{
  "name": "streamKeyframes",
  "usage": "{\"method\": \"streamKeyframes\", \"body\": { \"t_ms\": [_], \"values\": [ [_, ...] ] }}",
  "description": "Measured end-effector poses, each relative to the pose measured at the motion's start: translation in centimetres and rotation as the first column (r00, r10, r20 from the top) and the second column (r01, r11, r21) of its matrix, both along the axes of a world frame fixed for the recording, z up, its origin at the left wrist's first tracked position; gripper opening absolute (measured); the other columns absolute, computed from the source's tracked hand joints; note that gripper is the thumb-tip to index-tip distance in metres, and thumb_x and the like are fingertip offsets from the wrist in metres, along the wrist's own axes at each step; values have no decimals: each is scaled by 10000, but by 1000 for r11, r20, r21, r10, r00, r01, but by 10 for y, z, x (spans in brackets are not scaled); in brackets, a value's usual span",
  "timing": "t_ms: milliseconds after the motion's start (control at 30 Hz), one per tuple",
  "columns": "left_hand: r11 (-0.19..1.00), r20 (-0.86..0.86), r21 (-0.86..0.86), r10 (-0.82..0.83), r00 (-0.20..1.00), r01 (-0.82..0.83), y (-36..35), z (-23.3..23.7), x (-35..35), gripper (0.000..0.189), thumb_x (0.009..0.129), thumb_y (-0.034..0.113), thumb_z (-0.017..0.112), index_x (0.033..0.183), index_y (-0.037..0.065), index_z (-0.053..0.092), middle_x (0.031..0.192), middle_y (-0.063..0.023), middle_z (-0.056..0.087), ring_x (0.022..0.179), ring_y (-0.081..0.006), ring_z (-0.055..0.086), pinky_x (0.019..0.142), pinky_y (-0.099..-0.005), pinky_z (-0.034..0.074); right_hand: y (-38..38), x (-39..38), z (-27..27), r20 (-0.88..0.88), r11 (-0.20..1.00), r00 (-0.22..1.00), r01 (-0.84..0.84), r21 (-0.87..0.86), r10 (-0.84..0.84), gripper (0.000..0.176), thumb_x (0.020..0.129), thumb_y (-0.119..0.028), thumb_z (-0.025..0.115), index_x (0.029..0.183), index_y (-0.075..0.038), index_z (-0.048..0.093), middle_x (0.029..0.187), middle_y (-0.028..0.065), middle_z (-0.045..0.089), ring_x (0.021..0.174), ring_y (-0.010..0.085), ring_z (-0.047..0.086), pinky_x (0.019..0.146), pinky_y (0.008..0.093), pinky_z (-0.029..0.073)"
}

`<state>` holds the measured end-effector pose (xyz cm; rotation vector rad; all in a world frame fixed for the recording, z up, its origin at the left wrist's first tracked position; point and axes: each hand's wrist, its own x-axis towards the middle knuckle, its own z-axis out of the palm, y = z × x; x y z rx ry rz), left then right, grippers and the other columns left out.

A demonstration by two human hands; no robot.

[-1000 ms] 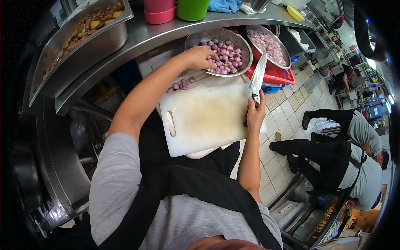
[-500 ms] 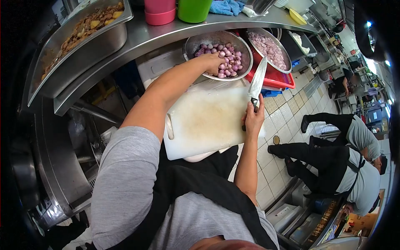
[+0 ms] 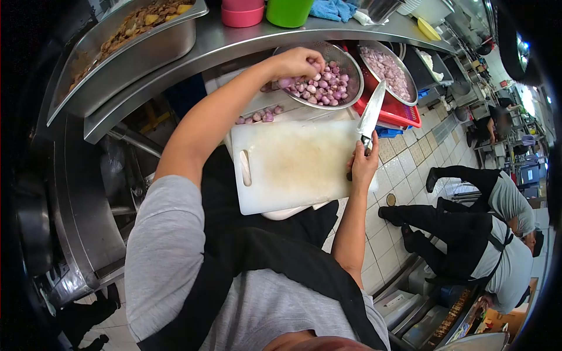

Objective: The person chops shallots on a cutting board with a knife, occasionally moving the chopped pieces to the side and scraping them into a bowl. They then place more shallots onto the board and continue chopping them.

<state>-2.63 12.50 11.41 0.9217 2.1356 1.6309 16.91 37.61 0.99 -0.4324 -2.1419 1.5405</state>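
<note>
My left hand (image 3: 300, 63) reaches over the near left rim of a metal colander (image 3: 358, 82) of small purple shallots (image 3: 328, 85). Its fingers are curled in on some of them, and blurred purple shapes show just below the hand. Several more shallots (image 3: 260, 115) lie on the surface behind the white cutting board (image 3: 298, 164). At the board's right edge my right hand (image 3: 363, 162) grips a chef's knife (image 3: 371, 110) by its dark handle, blade pointing up and away from me. No food lies on the board.
A bowl of peeled pink shallots (image 3: 386, 69) sits in a red basket (image 3: 404, 116) at right. Above runs a steel shelf (image 3: 234, 44) with a deep food pan (image 3: 134, 64), a pink container (image 3: 242, 14) and a green one (image 3: 288, 11). Co-workers (image 3: 468, 240) stand at right.
My left hand has lifted from among the shallots towards the colander's left rim. Several shallots now show behind the board. My right hand still holds the knife; the view has shifted slightly.
</note>
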Motion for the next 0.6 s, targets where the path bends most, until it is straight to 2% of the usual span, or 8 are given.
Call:
{"method": "streamKeyframes", "body": {
  "t_ms": [100, 167, 200, 267, 300, 400, 533, 600],
  "values": [
    [986, 62, -149, 82, 995, -72, -43, 22, 57, 204, 737, 83, 653, 939, 58, 669, 788, 17, 601, 654, -85, 538, 578, -265, 447, 0, 1, 1, 5, 1000, 1000, -4, -7, 4, 544, 972, -104, 585, 1485, -125, 406, 639, 6, 503, 417, 85, 465, 358, 261, 356],
    [963, -171, -218, 121, 978, -157, -74, -13, 52, 229, 761, 92, 649, 989, 76, 649, 870, -30, 614, 679, -107, 563, 594, -278, 472, 0, 2, 2, 8, 1000, 1000, -3, -1, 3, 542, 972, -106, 587, 1483, -125, 408, 643, 8, 503, 415, 86, 463, 358, 261, 355],
    [962, -170, -218, 126, 977, -161, -85, -31, 46, 229, 761, 92, 649, 989, 76, 649, 870, -30, 614, 679, -107, 563, 594, -278, 472, -1, 1, 3, 8, 1000, 1000, -5, 6, 5, 541, 972, -107, 588, 1482, -125, 410, 647, 9, 504, 413, 87, 462, 358, 261, 354],
    [871, -367, -355, 202, 908, -338, -101, -65, 36, 229, 782, 112, 639, 1010, 89, 648, 907, -85, 625, 783, -208, 618, 697, -350, 500, -4, 2, 6, 21, 1000, 1000, -3, -9, 3, 535, 965, -110, 600, 1472, -128, 431, 652, 14, 512, 428, 85, 468, 374, 263, 367],
    [871, -369, -350, 210, 905, -345, -102, -76, 36, 229, 782, 112, 639, 1010, 89, 648, 907, -85, 625, 783, -208, 618, 697, -350, 500, -4, 2, 8, 32, 1000, 999, 8, -22, -7, 529, 958, -113, 612, 1463, -132, 453, 657, 18, 520, 443, 84, 474, 391, 266, 379],
    [774, -437, -457, 234, 869, -438, -97, -88, 38, 252, 806, 126, 610, 1052, 97, 656, 1062, -174, 605, 973, -379, 619, 865, -440, 488, -5, 2, 7, 26, 1000, 1000, 13, -2, -13, 538, 963, -107, 600, 1473, -130, 431, 656, 13, 511, 434, 83, 468, 377, 263, 365],
    [757, -467, -519, 138, 874, -397, -96, -90, 34, 332, 823, 162, 609, 1149, 130, 660, 1116, -169, 589, 1023, -366, 620, 909, -434, 492, -7, 4, 10, 18, 1000, 1000, 26, -7, -26, 531, 962, -102, 605, 1468, -137, 447, 647, 12, 523, 446, 80, 472, 393, 267, 376],
    [747, -414, -584, 63, 908, -318, -93, -76, 43, 431, 836, 206, 609, 1265, 185, 639, 1167, -166, 583, 1064, -365, 612, 941, -433, 494, -6, 4, 9, 18, 1000, 1000, 16, -9, -16, 532, 962, -100, 604, 1468, -137, 447, 649, 13, 524, 446, 80, 472, 394, 266, 376]
  ]
}}
